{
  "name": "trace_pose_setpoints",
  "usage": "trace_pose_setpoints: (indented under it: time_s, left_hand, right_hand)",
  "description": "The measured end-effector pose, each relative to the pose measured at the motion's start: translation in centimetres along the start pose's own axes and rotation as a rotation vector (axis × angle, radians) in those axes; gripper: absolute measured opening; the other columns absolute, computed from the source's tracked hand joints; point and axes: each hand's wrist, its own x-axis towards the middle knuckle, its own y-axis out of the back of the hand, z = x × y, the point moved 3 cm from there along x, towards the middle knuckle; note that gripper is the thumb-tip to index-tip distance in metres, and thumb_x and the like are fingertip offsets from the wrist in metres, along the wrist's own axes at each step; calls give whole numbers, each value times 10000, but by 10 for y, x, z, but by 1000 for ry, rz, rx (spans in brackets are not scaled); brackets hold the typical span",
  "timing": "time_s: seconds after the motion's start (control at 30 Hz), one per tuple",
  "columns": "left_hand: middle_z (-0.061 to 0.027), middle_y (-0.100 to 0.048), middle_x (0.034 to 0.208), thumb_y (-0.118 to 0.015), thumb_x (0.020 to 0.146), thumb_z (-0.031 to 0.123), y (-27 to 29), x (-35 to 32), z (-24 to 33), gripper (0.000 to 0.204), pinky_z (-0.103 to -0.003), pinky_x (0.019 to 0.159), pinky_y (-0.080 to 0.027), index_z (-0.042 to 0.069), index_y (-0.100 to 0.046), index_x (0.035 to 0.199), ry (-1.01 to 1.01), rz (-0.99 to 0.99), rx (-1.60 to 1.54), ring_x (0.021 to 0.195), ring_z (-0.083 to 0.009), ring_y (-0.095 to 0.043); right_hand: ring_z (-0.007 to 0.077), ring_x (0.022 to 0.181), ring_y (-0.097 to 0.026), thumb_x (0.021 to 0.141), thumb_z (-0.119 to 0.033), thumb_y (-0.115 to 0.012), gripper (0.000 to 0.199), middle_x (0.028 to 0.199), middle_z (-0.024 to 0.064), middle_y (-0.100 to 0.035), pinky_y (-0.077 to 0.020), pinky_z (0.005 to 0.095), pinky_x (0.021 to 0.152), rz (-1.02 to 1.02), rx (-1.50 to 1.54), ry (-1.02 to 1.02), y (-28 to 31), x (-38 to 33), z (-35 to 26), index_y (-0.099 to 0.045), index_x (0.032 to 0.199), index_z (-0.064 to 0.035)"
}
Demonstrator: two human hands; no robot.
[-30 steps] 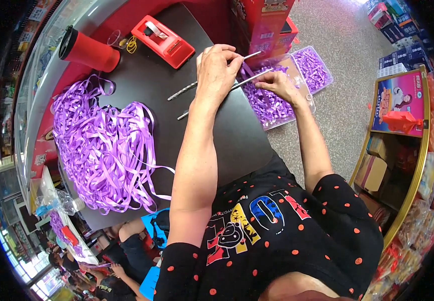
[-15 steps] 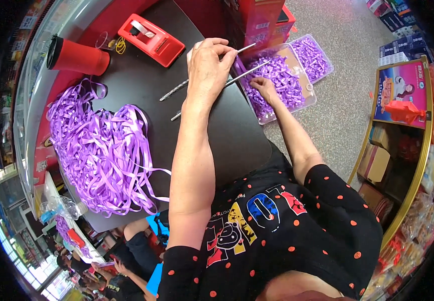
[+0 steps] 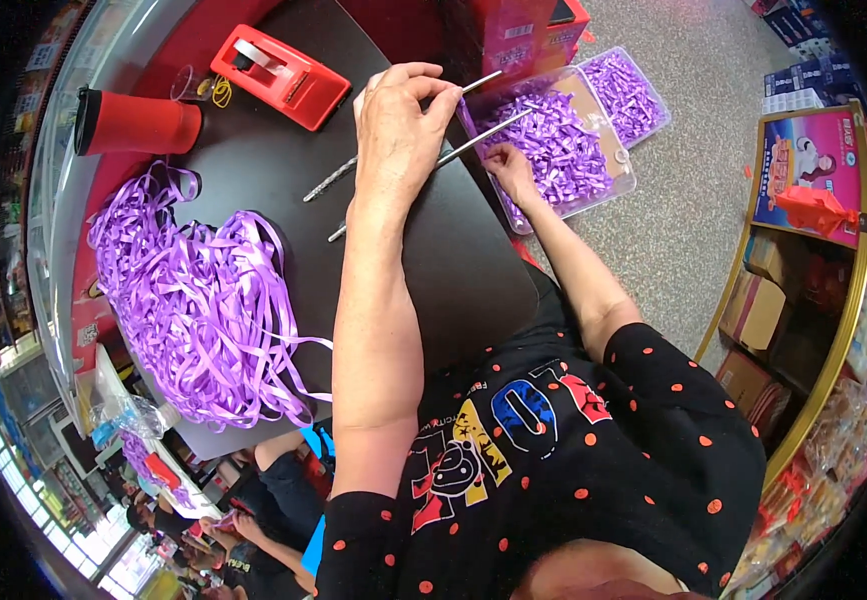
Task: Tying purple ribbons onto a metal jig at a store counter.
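Two thin metal rods lie slantwise over the dark table, the upper rod (image 3: 328, 182) running beneath my left hand (image 3: 400, 125). The lower rod (image 3: 483, 137) reaches out over a clear plastic box (image 3: 621, 192) of short purple ribbon pieces (image 3: 558, 150). My left thumb and forefinger are pinched together at the upper rod, with a bit of purple ribbon (image 3: 465, 112) by their tips. At the box's near-left side, my right hand (image 3: 513, 172) has its fingers drawn together; what they hold, if anything, is hidden. A big heap of long purple ribbon (image 3: 213, 310) lies at left.
On the table (image 3: 433, 270) stand a red tape dispenser (image 3: 281, 77) and a red tumbler (image 3: 138, 122). A second box of ribbon pieces (image 3: 623, 95) sits beyond the first. Red cartons (image 3: 513, 40) rise at the back. A shelf unit (image 3: 803, 290) stands right. Other people (image 3: 243, 540) are at lower left.
The view has shifted a little, so the table things sit slightly further left. My right hand has drawn slightly toward the box's left side; my left hand keeps its pinch at the rod.
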Motion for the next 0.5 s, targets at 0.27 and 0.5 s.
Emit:
trace_pose_setpoints:
  time_s: [0.27, 0.5]
  left_hand:
    - [-75, -632, 1106, -631, 814, 240, 0, 0, 2, 215, -394, 975, -345, 53, -723, 866, 7, -15, -35, 1087, -260, -533]
    - [-80, -608, 1158, -607, 831, 239, -3, -1, -5, 225, -398, 1008, -313, 54, -719, 893, -24, -27, -7, 1132, -260, -502]
  right_hand:
    - [243, 915, -585, 777, -101, -682, 132, 899, 89, -581, -460, 325, 776, -70, -63, 504, 27, -47, 5, -673, 904, -65]
    - [248, 901, -572, 791, -113, -684, 142, 940, 91, -576, -457, 323, 783, -110, -228, 498, 72, -126, -12, -675, 921, -58]
